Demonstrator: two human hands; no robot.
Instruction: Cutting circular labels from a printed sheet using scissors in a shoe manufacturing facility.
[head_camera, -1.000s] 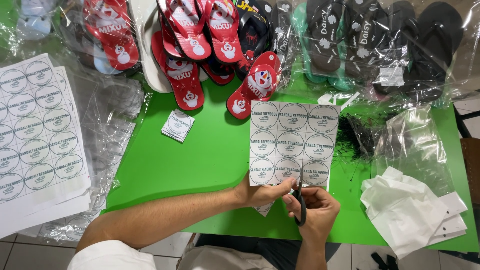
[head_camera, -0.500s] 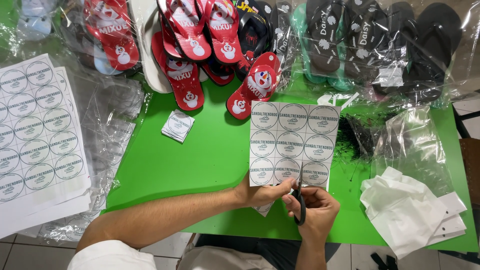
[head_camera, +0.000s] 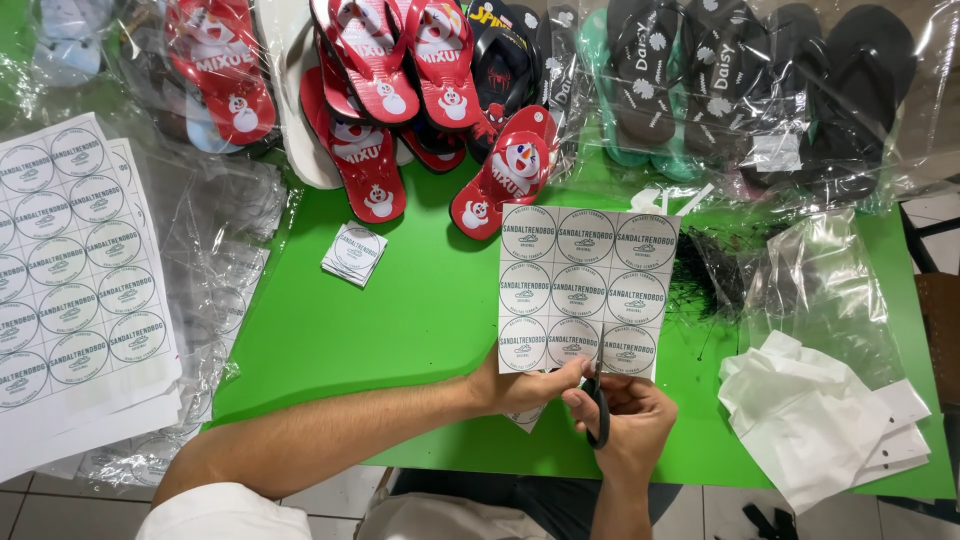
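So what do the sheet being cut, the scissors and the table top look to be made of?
The sheet of round labels looks like thin white paper, probably sticker stock: it stays flat and slightly stiff where the left hand holds it. The scissors in the right hand show dark, likely plastic handles; the blades look metal, though little of them shows. The green table top looks smooth and matte, maybe laminate or painted board.

White round-label sheet (head_camera: 585, 290) held upright; black scissors (head_camera: 598, 400) cutting bottom edge.

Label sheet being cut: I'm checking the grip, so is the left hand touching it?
Touching. The head view shows the left hand pinching the bottom edge of the label sheet.
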